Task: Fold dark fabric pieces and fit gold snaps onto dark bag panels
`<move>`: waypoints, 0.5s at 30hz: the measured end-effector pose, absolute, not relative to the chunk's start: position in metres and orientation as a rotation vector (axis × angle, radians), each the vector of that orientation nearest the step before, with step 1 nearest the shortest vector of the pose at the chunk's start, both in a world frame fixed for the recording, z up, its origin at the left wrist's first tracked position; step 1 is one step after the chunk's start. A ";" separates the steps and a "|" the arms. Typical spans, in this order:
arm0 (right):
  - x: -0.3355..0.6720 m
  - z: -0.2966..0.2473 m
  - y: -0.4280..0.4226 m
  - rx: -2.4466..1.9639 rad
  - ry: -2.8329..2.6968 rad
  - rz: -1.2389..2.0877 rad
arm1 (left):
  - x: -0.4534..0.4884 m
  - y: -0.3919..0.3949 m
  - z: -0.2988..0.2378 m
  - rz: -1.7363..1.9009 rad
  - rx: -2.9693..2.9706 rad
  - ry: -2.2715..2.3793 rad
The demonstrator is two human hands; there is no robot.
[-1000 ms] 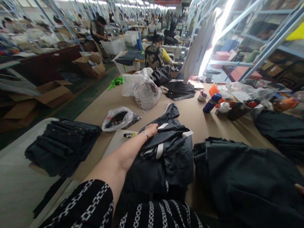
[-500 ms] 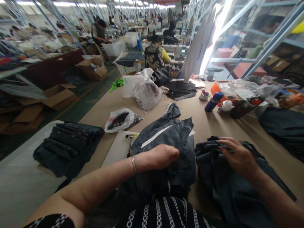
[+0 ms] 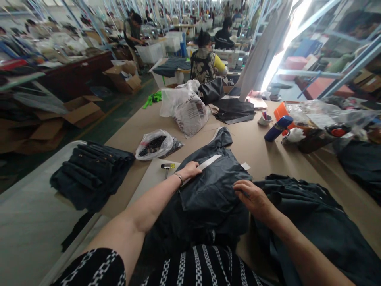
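A dark, slightly shiny garment (image 3: 214, 194) lies spread on the table before me, its narrow upper end pointing away. Across it slants a stiff-looking white strip (image 3: 210, 162). My left hand (image 3: 190, 171) is closed on the strip's near part, fingers pressed together against the garment. Over the garment's right side is my right hand (image 3: 251, 196), fingers bent loosely and thumb apart, with nothing visible in it; whether the fingertips touch the cloth I cannot tell. Right of that hand lies a heap of dark garments (image 3: 309, 214). A small yellow-and-black hammer (image 3: 168, 166) rests left of the strip.
A folded dark stack (image 3: 92, 171) stands at the left. Beyond the garment are an open plastic bag of small dark pieces (image 3: 156, 145) and a filled white bag (image 3: 190, 109). A blue bottle (image 3: 278, 128) stands at the right. People sit at machines farther off.
My left hand has moved up and left onto the white strip, and the garment's raised flap now lies flatter. My right hand has left the right-hand heap and come left over the garment.
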State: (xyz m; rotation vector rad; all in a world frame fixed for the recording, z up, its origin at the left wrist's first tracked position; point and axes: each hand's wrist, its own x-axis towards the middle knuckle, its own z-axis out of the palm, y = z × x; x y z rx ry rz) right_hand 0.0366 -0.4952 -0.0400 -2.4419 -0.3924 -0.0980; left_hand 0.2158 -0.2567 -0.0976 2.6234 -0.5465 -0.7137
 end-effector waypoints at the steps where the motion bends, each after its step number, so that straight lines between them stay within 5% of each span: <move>1: 0.038 -0.038 -0.496 -2.453 -0.415 -0.080 | 0.211 -0.259 -0.092 -0.686 2.629 -0.582; 7: 0.077 0.021 -0.487 -2.769 -0.716 -0.259 | 0.171 -0.286 -0.014 -0.379 2.614 -1.028; 13: 0.100 0.079 -0.491 -3.061 -0.755 0.192 | 0.126 -0.308 0.060 0.129 2.656 -1.319; 15: 0.098 0.097 -0.508 -3.097 -0.604 0.091 | 0.113 -0.306 0.074 0.413 2.497 -1.273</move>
